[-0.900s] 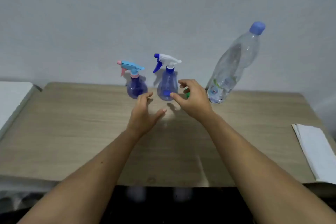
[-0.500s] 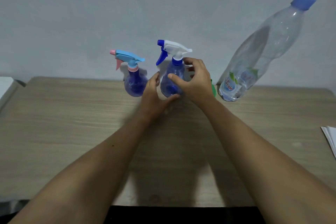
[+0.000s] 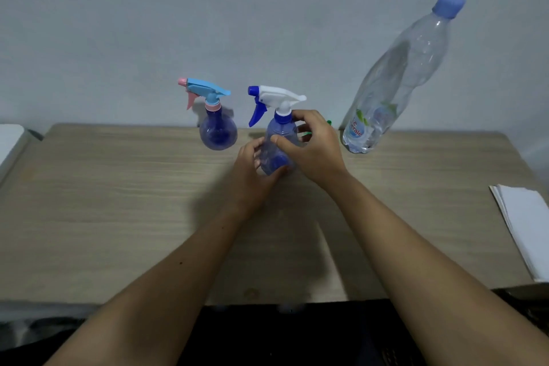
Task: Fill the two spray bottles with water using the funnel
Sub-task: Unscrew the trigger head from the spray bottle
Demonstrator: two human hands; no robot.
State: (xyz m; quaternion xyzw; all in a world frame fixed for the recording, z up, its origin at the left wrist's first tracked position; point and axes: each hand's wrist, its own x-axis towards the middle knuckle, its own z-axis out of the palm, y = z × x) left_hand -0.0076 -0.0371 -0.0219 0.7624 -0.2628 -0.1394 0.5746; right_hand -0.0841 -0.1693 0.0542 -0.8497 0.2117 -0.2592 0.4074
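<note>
Two hands are on the white-topped sprayer (image 3: 280,140) now, out in the middle of the bench (image 3: 118,202), a little in from the back edge. Left hand (image 3: 252,171) cups the lower body, fingers curled round the base. Right hand (image 3: 313,147) wraps the shoulder, thumb across the front, fingertips up near the blue collar. Looks like the step is getting that trigger head off, since nothing can go in until the neck is open.

To do it well: keep the left hand firm and low so the thin plastic doesn't twist, and shift the right up onto the collar itself, not the soft body, then turn. Lift the head straight up so the dip tube clears without flicking drops.

The blue-topped sprayer (image 3: 218,132) waits at the back edge, upright and capped, untouched. The water bottle (image 3: 398,80) stands towards the back right corner, cap on, water low in it. A sliver of green (image 3: 306,137) peeks behind the right hand; probably the funnel, though I cannot tell for sure. Paper (image 3: 525,229) lies along the right edge.
</note>
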